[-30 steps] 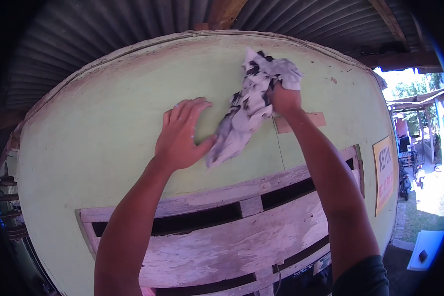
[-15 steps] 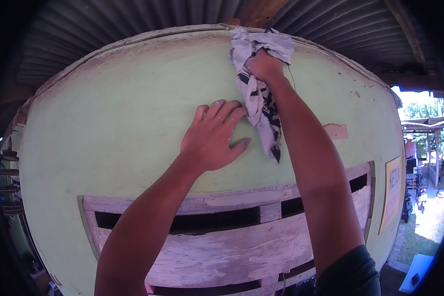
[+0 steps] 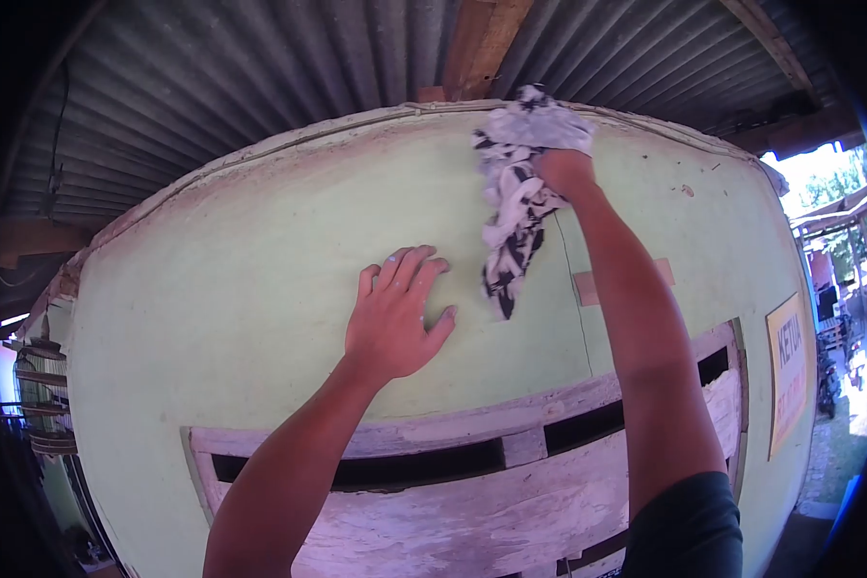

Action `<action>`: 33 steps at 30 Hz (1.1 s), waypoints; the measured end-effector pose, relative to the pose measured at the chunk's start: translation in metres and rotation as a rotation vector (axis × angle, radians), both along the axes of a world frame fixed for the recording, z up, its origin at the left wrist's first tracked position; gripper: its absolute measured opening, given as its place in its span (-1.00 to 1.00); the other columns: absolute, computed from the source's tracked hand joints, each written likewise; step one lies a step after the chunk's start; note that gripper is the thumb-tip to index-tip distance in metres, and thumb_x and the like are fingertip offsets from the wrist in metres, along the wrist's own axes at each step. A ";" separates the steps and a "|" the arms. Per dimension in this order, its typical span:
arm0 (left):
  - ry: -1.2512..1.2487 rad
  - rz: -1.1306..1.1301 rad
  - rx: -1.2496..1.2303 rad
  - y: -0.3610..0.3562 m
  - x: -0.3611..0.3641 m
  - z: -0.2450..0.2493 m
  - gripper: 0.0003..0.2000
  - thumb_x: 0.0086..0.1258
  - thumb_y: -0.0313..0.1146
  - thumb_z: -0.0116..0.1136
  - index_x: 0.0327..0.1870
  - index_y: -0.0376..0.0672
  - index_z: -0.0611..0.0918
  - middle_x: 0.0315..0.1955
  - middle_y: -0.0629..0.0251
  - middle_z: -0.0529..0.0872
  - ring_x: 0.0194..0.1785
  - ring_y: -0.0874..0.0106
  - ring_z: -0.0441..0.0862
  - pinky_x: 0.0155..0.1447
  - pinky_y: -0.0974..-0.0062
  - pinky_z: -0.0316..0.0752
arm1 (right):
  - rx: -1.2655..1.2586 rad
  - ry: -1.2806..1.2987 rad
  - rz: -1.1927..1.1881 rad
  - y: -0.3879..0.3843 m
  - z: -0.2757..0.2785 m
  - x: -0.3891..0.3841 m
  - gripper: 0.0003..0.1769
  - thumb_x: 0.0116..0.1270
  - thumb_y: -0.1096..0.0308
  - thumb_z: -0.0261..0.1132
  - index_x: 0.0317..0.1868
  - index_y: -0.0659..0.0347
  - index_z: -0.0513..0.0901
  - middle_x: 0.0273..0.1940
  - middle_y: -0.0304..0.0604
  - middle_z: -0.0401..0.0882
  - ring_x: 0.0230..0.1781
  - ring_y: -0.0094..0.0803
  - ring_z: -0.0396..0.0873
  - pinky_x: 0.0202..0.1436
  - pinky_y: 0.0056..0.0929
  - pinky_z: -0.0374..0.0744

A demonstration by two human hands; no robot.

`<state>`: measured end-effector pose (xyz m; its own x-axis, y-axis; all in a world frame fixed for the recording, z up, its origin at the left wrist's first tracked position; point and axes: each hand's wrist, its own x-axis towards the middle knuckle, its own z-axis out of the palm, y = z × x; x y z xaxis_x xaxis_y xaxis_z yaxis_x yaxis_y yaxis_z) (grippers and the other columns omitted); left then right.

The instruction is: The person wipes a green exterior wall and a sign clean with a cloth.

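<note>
My right hand (image 3: 565, 173) grips a white and black patterned cloth (image 3: 520, 207) against the upper part of a pale green wall (image 3: 231, 289), just below its top edge. The cloth is bunched at the hand, and its loose end hangs down the wall to a point. Part of my right hand's fingers is hidden in the folds. Lower and to the left, my left hand (image 3: 392, 313) rests on the wall with its fingers spread and slightly bent. Nothing is in it.
Overhead runs a corrugated roof (image 3: 260, 87) with a wooden beam (image 3: 484, 48). Below my hands is a weathered wooden panel with slots (image 3: 472, 530). A yellow sign (image 3: 788, 376) hangs at right; a bird cage (image 3: 46, 395) is at far left.
The view has tilted upward, showing more roof. My right hand and the cloth have shifted right along the top of the wall, and the cloth's folds look different. My left hand stays spread on the wall.
</note>
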<state>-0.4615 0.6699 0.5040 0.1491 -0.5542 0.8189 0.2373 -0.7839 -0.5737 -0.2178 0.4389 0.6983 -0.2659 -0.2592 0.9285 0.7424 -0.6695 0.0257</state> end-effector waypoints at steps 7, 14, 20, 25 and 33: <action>-0.018 -0.017 -0.010 0.002 0.004 -0.002 -0.55 0.41 -0.11 0.27 0.26 -0.02 0.51 0.38 0.19 0.46 0.48 0.18 0.36 0.45 0.09 0.21 | 0.308 0.087 0.265 -0.068 0.001 0.054 -0.39 0.29 0.03 0.30 0.28 0.17 0.66 0.17 0.11 0.71 0.27 0.12 0.62 0.45 -0.12 0.49; -0.014 -0.038 0.006 0.006 0.005 -0.002 -0.54 0.40 -0.08 0.28 0.23 -0.05 0.52 0.37 0.19 0.48 0.46 0.20 0.38 0.41 0.13 0.23 | -0.105 0.262 0.245 0.017 0.079 0.011 -0.29 0.39 -0.11 0.17 0.28 0.34 0.61 0.26 0.28 0.64 0.30 0.15 0.62 0.46 -0.06 0.48; -0.016 -0.017 0.005 0.005 0.003 -0.001 -0.53 0.37 -0.10 0.30 0.22 -0.08 0.52 0.37 0.23 0.51 0.46 0.22 0.38 0.42 0.14 0.23 | -0.512 -0.065 -0.053 0.095 0.021 -0.098 -0.45 0.34 0.05 0.27 0.12 0.33 0.72 0.16 0.20 0.71 0.16 0.12 0.69 0.32 -0.11 0.61; -0.021 -0.037 0.001 0.001 0.002 -0.003 -0.57 0.35 -0.19 0.33 0.18 -0.09 0.53 0.37 0.22 0.52 0.46 0.19 0.41 0.41 0.12 0.24 | -0.512 0.188 -0.205 0.045 0.016 -0.052 -0.54 0.39 0.04 0.16 -0.07 0.24 0.81 0.01 0.16 0.77 0.05 0.06 0.75 0.23 -0.08 0.65; -0.017 -0.032 -0.022 -0.001 0.004 -0.003 -0.60 0.37 -0.17 0.31 0.15 -0.06 0.53 0.34 0.24 0.53 0.44 0.21 0.40 0.43 0.14 0.23 | 0.054 0.322 -0.027 -0.127 -0.018 0.106 -0.34 0.51 -0.14 0.03 0.01 0.31 0.79 0.03 0.22 0.76 0.10 0.15 0.72 0.25 0.01 0.60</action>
<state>-0.4575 0.6694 0.5010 0.1178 -0.5401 0.8333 0.2218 -0.8036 -0.5523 -0.1123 0.3115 0.6801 0.0319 -0.3074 0.9511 0.6883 -0.6832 -0.2439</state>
